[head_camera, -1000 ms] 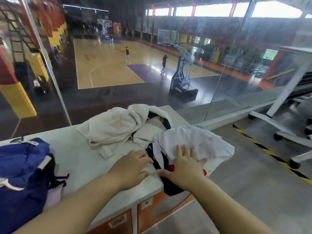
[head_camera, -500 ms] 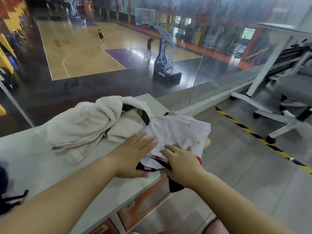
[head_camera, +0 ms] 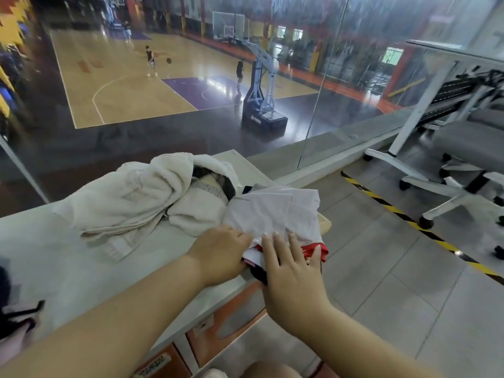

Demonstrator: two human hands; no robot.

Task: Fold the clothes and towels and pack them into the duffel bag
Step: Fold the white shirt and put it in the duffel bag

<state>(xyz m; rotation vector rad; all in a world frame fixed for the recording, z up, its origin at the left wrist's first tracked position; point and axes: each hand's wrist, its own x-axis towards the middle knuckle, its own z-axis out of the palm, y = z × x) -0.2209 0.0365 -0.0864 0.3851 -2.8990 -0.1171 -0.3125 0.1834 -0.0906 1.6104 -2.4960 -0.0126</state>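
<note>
Head view: left hand (head_camera: 222, 251) pinching, right hand (head_camera: 293, 264) flat and open on white shirt (head_camera: 275, 211) at surface (head_camera: 62, 268) right near edge; smooth creases before folding, avoid slipping off.

Half-seen things at the pale desk (head_camera: 68, 268)

The left hand's (head_camera: 221, 252) fingers vanish under the crumpled white garment (head_camera: 272, 211); a dark strapped bag (head_camera: 13, 317) is cut off by the left edge, too little showing to identify.
</note>
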